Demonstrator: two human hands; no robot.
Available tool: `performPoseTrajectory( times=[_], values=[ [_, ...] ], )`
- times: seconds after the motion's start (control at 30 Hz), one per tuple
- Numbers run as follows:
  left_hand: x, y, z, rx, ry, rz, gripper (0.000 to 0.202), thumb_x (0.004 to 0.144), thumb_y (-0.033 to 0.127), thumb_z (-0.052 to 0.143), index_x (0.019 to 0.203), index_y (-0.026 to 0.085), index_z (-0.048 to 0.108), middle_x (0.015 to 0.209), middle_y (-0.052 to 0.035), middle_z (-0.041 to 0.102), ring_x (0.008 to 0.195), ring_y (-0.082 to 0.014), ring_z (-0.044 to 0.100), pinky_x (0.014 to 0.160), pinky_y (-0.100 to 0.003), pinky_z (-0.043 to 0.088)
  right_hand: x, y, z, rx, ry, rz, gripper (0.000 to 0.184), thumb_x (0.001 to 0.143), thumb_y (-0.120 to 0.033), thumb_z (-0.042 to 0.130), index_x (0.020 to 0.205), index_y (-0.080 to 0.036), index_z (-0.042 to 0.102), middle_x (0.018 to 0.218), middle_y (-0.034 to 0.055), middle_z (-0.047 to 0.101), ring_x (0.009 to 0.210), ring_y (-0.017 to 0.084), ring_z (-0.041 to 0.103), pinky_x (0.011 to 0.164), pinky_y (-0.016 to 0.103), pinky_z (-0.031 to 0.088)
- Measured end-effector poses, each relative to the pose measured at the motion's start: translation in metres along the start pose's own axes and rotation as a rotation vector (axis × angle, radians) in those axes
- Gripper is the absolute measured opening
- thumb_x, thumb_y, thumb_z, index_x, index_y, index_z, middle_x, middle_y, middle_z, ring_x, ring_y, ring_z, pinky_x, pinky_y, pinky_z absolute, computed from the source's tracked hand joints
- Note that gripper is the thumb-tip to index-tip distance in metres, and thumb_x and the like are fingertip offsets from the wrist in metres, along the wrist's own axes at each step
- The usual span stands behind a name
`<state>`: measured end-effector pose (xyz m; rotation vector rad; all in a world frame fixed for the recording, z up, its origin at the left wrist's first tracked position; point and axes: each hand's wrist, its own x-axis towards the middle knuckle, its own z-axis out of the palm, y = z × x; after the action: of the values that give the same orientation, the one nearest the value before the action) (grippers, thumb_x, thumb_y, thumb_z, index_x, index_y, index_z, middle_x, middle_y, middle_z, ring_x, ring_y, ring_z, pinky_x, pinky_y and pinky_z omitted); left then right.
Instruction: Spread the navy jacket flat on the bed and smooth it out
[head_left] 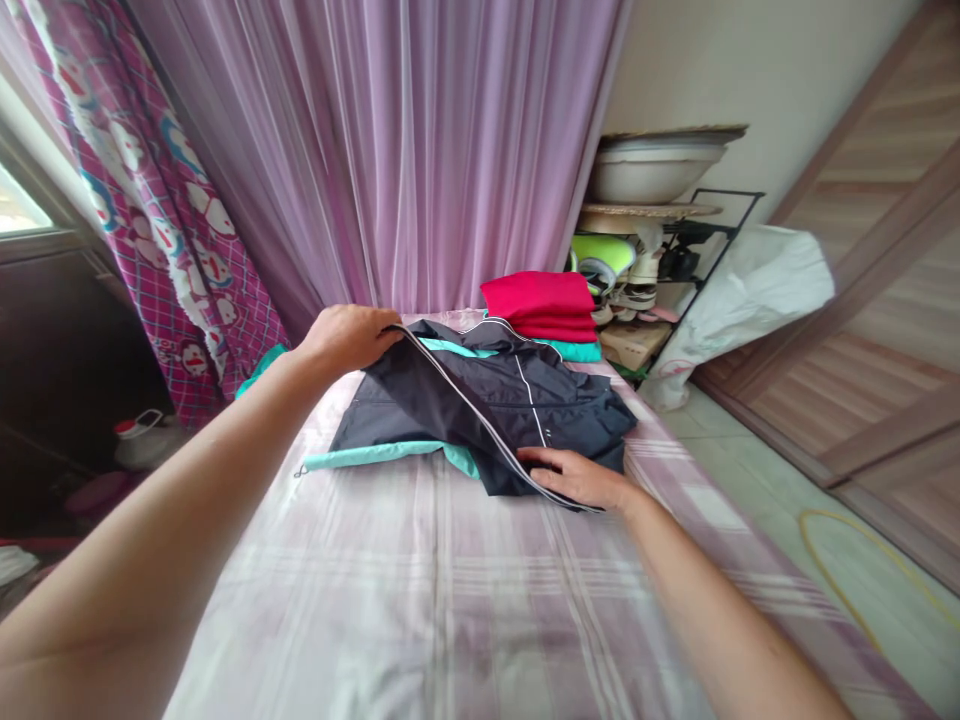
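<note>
Both bare arms reach forward from the bottom of the view, the left one longer across the frame and angled in toward the far end of the garment. The left hand (346, 338) is bent at the wrist with its fingers curled, gripping the zipper edge near the collar and holding that front panel folded across the body. The right hand (576, 477) lies palm down and open, fingers extended, resting on the same zipper edge near the hem without a visible grip. Between them is one dark navy jacket (480, 410) with teal lining, lying on a pink-and-lilac plaid bedsheet (420, 600). Just beyond its collar sits one stack of two folded garments: a red garment (538, 305) on top of a teal garment (577, 351). To the right, one black metal rack (720, 235) holds one white basin (656, 170) and several shoes (636, 290), with one white plastic sack (739, 310) leaning beside it. Two curtains hang behind and left of the bed: a sheer lilac curtain (390, 130) and a printed pink curtain (142, 210).
</note>
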<state>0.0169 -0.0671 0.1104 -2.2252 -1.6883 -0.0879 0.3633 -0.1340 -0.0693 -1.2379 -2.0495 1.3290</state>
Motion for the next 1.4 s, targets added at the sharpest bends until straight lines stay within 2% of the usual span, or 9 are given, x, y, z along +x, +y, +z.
performPoseTrajectory(
  times=[0.13,0.3,0.5,0.6,0.67,0.97,1.13,1.27,1.4],
  values=[
    [0.034,0.031,-0.003,-0.025,0.207,0.001,0.034,0.096,0.037,0.042,0.112,0.025,0.069,0.112,-0.0062,0.071,0.112,-0.0264,0.062,0.103,-0.042,0.040,-0.014,0.004,-0.001,0.040,-0.010,-0.009,0.070,0.072,-0.068,0.069,0.121,-0.017,0.068,0.126,0.0094,0.068,0.117,0.030,0.061,0.103,0.041,0.046],
    [0.036,0.053,0.050,-0.184,0.209,-0.029,0.052,0.091,0.031,0.053,0.142,0.022,0.048,0.155,-0.0117,0.041,0.143,-0.0315,0.035,0.115,-0.053,0.027,-0.005,0.041,-0.005,0.234,0.355,0.231,0.047,0.075,-0.063,0.065,0.085,-0.017,0.072,0.085,0.0059,0.075,0.091,0.027,0.070,0.083,0.038,0.055],
    [-0.075,0.065,0.139,-0.525,-0.296,0.240,0.047,0.094,0.054,0.047,0.131,0.028,0.060,0.127,-0.0056,0.068,0.116,-0.0229,0.064,0.102,-0.037,0.048,-0.008,0.070,-0.011,0.272,0.583,0.407,0.037,0.081,-0.054,0.061,0.085,-0.018,0.070,0.086,0.0069,0.076,0.098,0.028,0.070,0.087,0.039,0.055],
    [-0.133,0.059,0.174,-0.546,-0.314,0.365,0.069,0.083,0.060,0.062,0.144,0.030,0.050,0.152,-0.0111,0.048,0.138,-0.0315,0.046,0.114,-0.053,0.035,-0.018,0.056,-0.017,0.301,0.506,0.322,0.037,0.081,-0.054,0.062,0.089,-0.019,0.071,0.092,0.0068,0.077,0.099,0.026,0.070,0.090,0.038,0.054],
    [-0.156,0.053,0.188,-0.546,-0.291,0.321,0.050,0.094,0.048,0.051,0.142,0.033,0.053,0.155,-0.0096,0.044,0.143,-0.0305,0.039,0.116,-0.060,0.028,-0.026,0.045,-0.023,0.412,0.430,0.258,0.038,0.078,-0.055,0.063,0.090,-0.020,0.070,0.093,0.0075,0.076,0.095,0.024,0.071,0.088,0.035,0.055],
    [-0.173,0.044,0.194,-0.613,-0.241,0.283,0.041,0.101,0.034,0.032,0.119,0.031,0.069,0.137,-0.0046,0.064,0.135,-0.0232,0.051,0.113,-0.056,0.036,-0.059,0.059,-0.034,-0.024,0.185,0.616,0.041,0.064,-0.036,0.078,0.100,-0.020,0.067,0.052,-0.0050,0.059,0.043,0.011,0.050,0.042,0.021,0.035],
    [-0.172,0.044,0.184,-0.630,-0.195,0.288,0.040,0.099,0.044,0.039,0.109,0.028,0.074,0.130,-0.0068,0.068,0.127,-0.0262,0.058,0.109,-0.052,0.043,-0.051,0.031,-0.042,-0.530,0.370,0.496,0.052,0.070,-0.030,0.073,0.122,-0.024,0.067,0.103,0.0079,0.074,0.089,0.026,0.069,0.079,0.034,0.053],
    [-0.153,0.051,0.178,-0.637,-0.133,0.233,0.049,0.100,0.050,0.035,0.100,0.025,0.077,0.115,-0.0077,0.074,0.110,-0.0230,0.067,0.103,-0.041,0.050,-0.001,-0.002,-0.018,-0.750,0.586,0.147,0.049,0.091,-0.033,0.049,0.139,-0.024,0.056,0.145,0.0093,0.054,0.132,0.027,0.050,0.110,0.040,0.038],
    [-0.135,0.064,0.190,-0.447,-0.057,0.020,0.049,0.098,0.052,0.039,0.135,0.029,0.061,0.147,-0.0087,0.055,0.139,-0.0307,0.045,0.116,-0.057,0.031,0.047,0.000,0.020,-0.811,0.374,0.088,0.055,0.097,-0.041,0.042,0.150,-0.026,0.043,0.161,0.0073,0.033,0.147,0.025,0.030,0.120,0.047,0.021]
  ],
)
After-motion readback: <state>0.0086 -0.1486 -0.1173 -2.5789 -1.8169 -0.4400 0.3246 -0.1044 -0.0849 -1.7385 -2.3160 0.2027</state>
